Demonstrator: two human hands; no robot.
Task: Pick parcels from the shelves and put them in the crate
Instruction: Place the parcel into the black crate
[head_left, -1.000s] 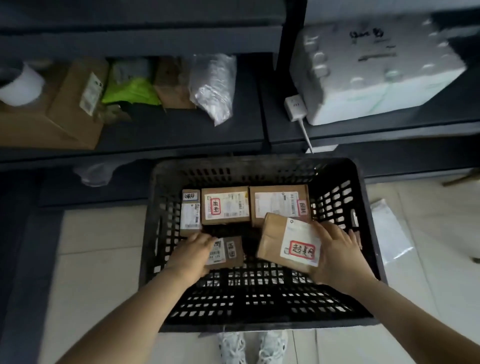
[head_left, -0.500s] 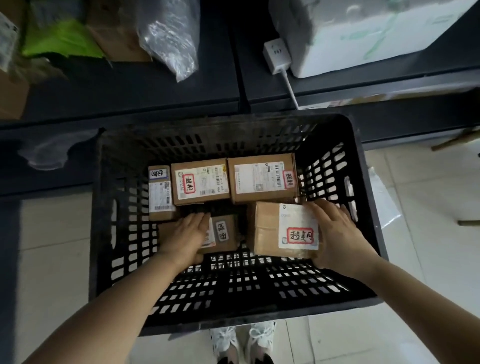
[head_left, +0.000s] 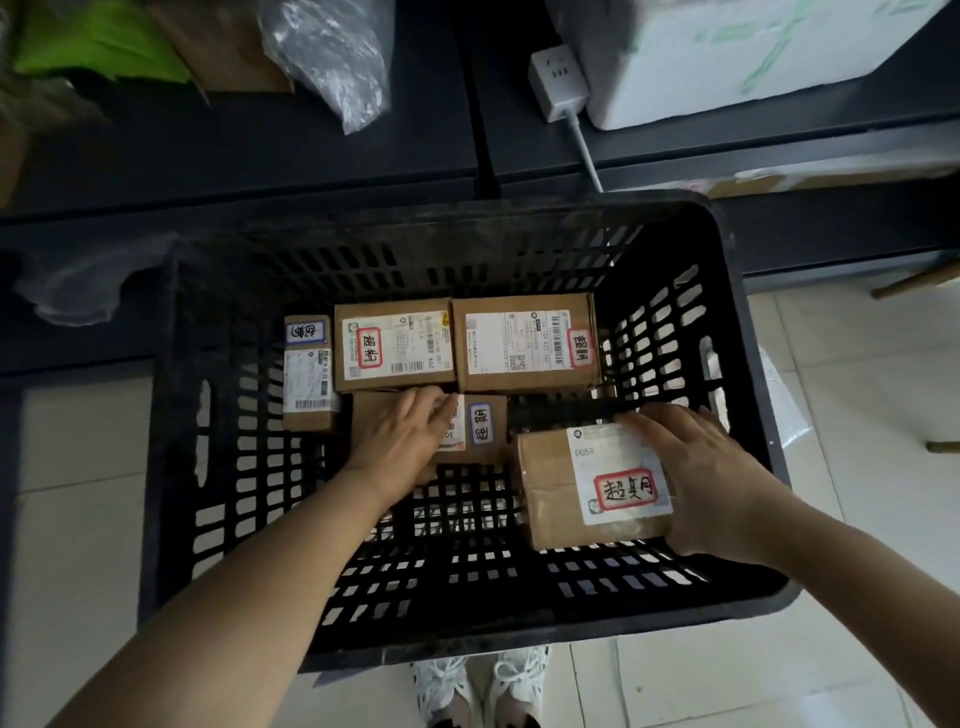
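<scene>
A black slatted crate (head_left: 737, 332) stands on the floor in front of me. Along its far wall lie three brown parcels: a narrow one (head_left: 307, 374), a middle one (head_left: 395, 345) and a wider one (head_left: 524, 343), all labelled. My left hand (head_left: 400, 441) rests on a small brown parcel with a blue-edged label (head_left: 480, 426), fingers laid over its top. My right hand (head_left: 711, 483) grips the right side of a larger brown parcel with a red-edged label (head_left: 587, 483), low inside the crate at the right.
Dark shelves run behind the crate. On them sit a clear plastic bag (head_left: 332, 57), a green packet (head_left: 98, 47), a brown box (head_left: 228, 47), a white foam box (head_left: 737, 52) and a white power strip (head_left: 558, 83) with its cable. A white bag (head_left: 784, 410) lies on the floor tiles at right.
Both hands have gone lower into the crate with their parcels. The right-hand parcel has levelled out. My view has tipped down, closer to the crate.
</scene>
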